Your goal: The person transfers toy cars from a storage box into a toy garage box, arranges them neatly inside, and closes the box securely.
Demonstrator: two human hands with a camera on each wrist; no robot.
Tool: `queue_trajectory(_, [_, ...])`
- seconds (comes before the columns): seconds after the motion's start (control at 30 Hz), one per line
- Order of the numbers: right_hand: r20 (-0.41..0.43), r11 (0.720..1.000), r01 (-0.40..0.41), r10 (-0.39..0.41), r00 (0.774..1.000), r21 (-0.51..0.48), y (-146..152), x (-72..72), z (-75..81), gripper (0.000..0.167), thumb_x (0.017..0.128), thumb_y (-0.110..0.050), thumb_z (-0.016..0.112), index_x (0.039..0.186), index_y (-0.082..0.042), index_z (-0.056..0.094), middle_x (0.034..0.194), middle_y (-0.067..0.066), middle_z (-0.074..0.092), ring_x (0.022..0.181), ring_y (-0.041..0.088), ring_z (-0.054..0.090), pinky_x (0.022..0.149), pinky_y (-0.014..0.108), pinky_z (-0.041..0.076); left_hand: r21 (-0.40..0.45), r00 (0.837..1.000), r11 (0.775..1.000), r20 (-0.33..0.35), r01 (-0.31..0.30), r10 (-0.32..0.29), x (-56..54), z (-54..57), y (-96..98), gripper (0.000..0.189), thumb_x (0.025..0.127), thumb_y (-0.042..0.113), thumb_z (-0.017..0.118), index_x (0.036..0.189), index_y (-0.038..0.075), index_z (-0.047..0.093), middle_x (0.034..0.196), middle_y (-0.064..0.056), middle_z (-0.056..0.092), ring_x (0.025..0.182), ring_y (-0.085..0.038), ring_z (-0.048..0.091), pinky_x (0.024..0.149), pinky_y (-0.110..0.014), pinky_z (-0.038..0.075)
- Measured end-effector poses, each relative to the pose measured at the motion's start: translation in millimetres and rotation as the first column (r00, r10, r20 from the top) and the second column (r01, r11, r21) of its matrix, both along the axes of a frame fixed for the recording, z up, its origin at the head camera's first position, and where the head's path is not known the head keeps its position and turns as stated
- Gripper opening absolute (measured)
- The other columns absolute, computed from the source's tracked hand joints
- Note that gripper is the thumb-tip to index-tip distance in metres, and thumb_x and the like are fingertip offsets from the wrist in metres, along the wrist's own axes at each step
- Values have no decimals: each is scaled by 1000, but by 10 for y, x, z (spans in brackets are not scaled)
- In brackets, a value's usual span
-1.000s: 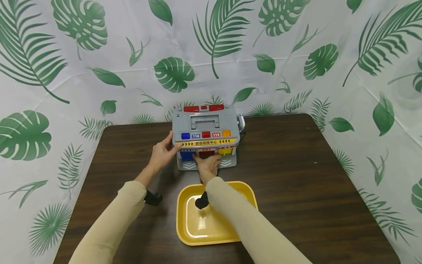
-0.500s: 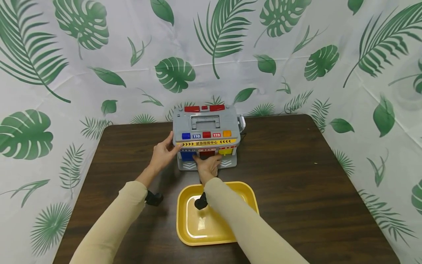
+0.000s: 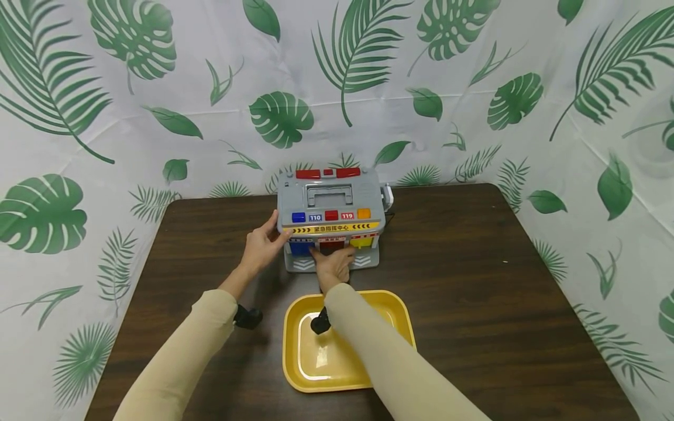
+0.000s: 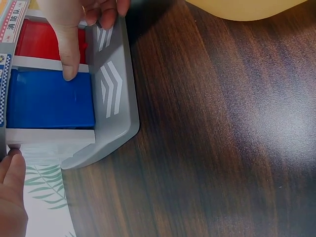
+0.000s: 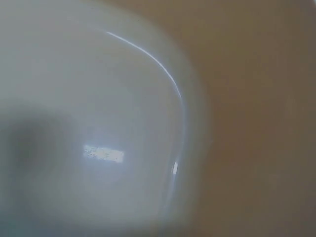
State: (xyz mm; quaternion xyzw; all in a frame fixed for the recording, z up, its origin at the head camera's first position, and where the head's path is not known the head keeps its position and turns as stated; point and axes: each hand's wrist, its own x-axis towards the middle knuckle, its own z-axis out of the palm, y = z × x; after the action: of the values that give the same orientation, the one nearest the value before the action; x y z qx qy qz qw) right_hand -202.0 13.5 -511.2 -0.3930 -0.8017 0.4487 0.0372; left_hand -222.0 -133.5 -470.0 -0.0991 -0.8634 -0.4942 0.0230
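Observation:
A grey toy garage with a carrying handle stands at the back of the table. Its front has a blue door, a red door and a yellow door. My left hand holds the garage's left end, thumb at the front corner and fingers along the side. In front of the doors is my right hand, its straight thumb touching the blue door's edge. Its other fingers spread toward the yellow door and partly hide the red one.
A yellow tray lies in front of the garage, below my right forearm; its glossy inside fills the right wrist view. A white part sticks out from the garage's right side. Behind the dark wooden table hangs a leaf-print cloth.
Both hands keep their places on the garage. The right forearm has shifted slightly to the left, and the whole head view has drifted a little.

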Motion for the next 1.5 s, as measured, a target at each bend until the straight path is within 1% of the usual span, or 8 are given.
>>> queue_trajectory(0.2, [10,999,28,-29,1000,33,-11,9,-9,98,64,-47,84,133,-2,32,121,23,51,96,41,61,81,54,50,3,1000,1000,18,-2,2,3,-16,-3,67,92,25,62,146,3,29,139,-17,45,115,-30,57,90,-39,49])
queue_trajectory(0.43, [1,996,49,-50,999,74,-25,-27,-9,94,63,-45,85,129,-2,34,117,23,52,93,39,62,78,53,51,13,1000,1000,26,-16,15,11,28,21,67,92,22,63,145,-1,29,140,-18,43,115,-31,57,89,-40,49])
queue_trajectory(0.67, [7,996,60,-61,998,72,-38,-53,3,92,65,-44,85,130,-3,34,116,23,53,98,39,60,81,56,49,39,1000,999,-3,-26,27,18,40,37,67,91,20,64,144,-1,30,138,-17,46,112,-30,59,86,-38,52])
queue_trajectory(0.9, [12,991,87,-89,996,100,-55,-75,-32,97,62,-44,86,132,-2,34,118,23,53,102,39,58,83,56,47,51,1000,998,-1,-20,20,18,38,48,67,91,20,64,143,-2,30,138,-18,46,111,-29,59,86,-38,52])
queue_trajectory(1.13, [28,987,92,-96,995,133,-86,-96,-38,103,60,-45,87,135,-1,33,120,24,53,106,38,56,84,55,47,51,1000,998,6,-29,29,18,40,47,67,90,21,64,144,-2,30,138,-18,46,112,-30,58,86,-38,51])
queue_trajectory(1.33, [47,977,98,-108,993,188,-110,-108,-55,100,61,-46,86,133,-1,35,118,23,54,106,36,54,83,53,47,49,999,998,-3,-32,32,14,15,41,66,91,21,64,143,-3,31,138,-18,45,112,-29,58,87,-37,51])
queue_trajectory(1.5, [42,973,109,-120,992,201,-127,-118,-64,96,61,-46,86,130,-1,38,117,23,54,107,37,53,85,53,47,42,999,998,-6,-39,40,10,-1,36,66,91,23,64,143,-1,32,137,-18,47,111,-28,59,87,-37,51])
